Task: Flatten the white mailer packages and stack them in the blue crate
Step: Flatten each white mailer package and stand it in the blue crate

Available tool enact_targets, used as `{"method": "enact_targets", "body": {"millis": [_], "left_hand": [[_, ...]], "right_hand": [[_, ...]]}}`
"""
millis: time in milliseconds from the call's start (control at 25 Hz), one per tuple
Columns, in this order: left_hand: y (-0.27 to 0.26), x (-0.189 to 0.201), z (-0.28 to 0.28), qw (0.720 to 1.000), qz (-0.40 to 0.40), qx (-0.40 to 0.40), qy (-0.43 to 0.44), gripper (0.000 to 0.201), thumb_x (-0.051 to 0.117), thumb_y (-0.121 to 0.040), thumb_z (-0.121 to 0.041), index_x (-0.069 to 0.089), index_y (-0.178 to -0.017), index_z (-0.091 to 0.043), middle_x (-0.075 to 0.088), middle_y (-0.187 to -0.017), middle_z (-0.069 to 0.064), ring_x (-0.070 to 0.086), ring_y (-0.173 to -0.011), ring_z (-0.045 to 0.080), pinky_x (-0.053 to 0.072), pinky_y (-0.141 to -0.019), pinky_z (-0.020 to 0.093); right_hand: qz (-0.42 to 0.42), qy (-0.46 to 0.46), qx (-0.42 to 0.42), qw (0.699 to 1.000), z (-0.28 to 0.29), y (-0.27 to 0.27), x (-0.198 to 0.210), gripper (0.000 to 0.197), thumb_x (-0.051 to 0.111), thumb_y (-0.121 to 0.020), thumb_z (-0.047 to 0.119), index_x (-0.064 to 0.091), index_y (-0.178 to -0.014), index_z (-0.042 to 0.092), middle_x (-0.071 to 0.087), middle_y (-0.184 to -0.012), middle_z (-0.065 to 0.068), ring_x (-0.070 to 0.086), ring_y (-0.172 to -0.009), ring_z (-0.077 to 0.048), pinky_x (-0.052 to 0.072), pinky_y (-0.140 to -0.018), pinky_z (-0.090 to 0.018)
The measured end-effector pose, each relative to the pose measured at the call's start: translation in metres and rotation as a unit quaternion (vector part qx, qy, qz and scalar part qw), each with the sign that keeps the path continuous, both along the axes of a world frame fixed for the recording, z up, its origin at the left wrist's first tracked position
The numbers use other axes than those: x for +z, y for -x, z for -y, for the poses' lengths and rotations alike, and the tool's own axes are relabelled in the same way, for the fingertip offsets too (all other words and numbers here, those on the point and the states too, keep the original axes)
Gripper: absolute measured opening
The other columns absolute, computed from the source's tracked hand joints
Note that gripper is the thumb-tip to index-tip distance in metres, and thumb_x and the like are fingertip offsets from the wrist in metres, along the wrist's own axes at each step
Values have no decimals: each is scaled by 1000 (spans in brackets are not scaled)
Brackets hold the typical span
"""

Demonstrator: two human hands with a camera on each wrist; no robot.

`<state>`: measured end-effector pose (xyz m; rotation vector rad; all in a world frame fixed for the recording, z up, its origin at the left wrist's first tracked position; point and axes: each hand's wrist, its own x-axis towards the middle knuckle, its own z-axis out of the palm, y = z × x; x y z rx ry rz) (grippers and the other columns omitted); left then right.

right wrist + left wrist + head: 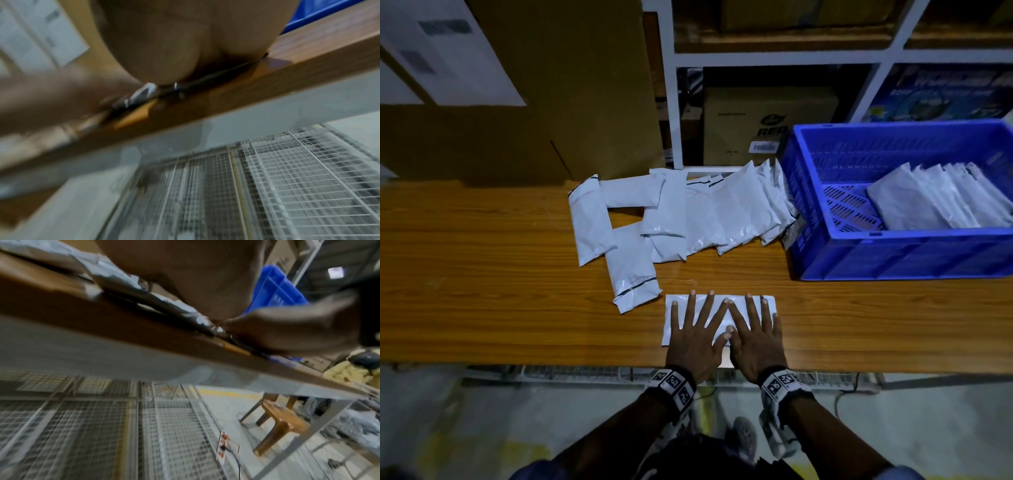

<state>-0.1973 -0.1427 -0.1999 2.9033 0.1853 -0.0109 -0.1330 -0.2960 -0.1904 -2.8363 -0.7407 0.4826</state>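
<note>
A white mailer (719, 303) lies flat near the front edge of the wooden table (482, 291). My left hand (697, 325) and right hand (753, 325) press on it side by side, palms down, fingers spread and straight. A heap of several puffy white mailers (674, 212) lies behind, in the middle of the table. The blue crate (900, 253) stands at the right and holds several white mailers (941, 198) leaning in a row. In the left wrist view my palm (195, 272) covers the mailer's crinkled edge (174, 305); the right wrist view shows my palm (174, 40) at the table edge.
A big cardboard box (517, 85) stands at the back left. White shelving (774, 56) with boxes rises behind the table. A wire mesh rack (102, 426) sits under the table, and a brown stool (281, 421) stands on the floor to the right.
</note>
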Motion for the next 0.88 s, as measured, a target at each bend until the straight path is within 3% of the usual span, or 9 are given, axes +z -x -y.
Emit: {"method": "enact_targets", "body": {"millis": [200, 320, 480, 600, 880], "left_hand": [[4, -7, 4, 999, -28, 16, -5, 62, 25, -103, -54, 5, -159, -39, 4, -168, -7, 1, -155, 28, 5, -118, 65], [2, -6, 2, 999, -44, 8, 2, 61, 25, -102, -54, 10, -159, -38, 9, -168, -7, 4, -155, 26, 10, -118, 64], [2, -8, -3, 999, -44, -7, 5, 62, 26, -103, -50, 3, -160, -35, -6, -168, -8, -11, -154, 22, 0, -120, 59], [3, -2, -9, 999, -36, 3, 14, 67, 26, -103, -52, -3, -160, -31, -12, -167, -6, -13, -154, 20, -4, -122, 53], [10, -2, -12, 998, -49, 17, 22, 59, 22, -105, -53, -5, -157, -44, -11, -167, -9, -15, -153, 19, 2, -121, 60]], "right_hand": [[-75, -29, 3, 997, 3, -11, 13, 54, 12, -102, 47, -8, -152, 45, -29, -159, 5, -35, -143, -19, -15, -118, -49], [-21, -43, 9, 999, 3, -6, 19, 52, 13, -103, 48, -7, -151, 49, -28, -159, 8, -32, -144, -20, -15, -118, -48], [-5, -46, 6, 999, 1, 4, 7, 55, 15, -103, 46, -10, -152, 46, -23, -161, 8, -29, -146, -20, -9, -120, -50], [9, -27, -4, 1000, 0, 3, 5, 55, 14, -103, 46, -9, -153, 45, -22, -161, 8, -28, -146, -20, -9, -120, -49], [-22, -6, 8, 1000, -1, -2, 3, 55, 13, -102, 48, -11, -152, 45, -28, -159, 9, -29, -146, -19, -14, -118, -47]]}}
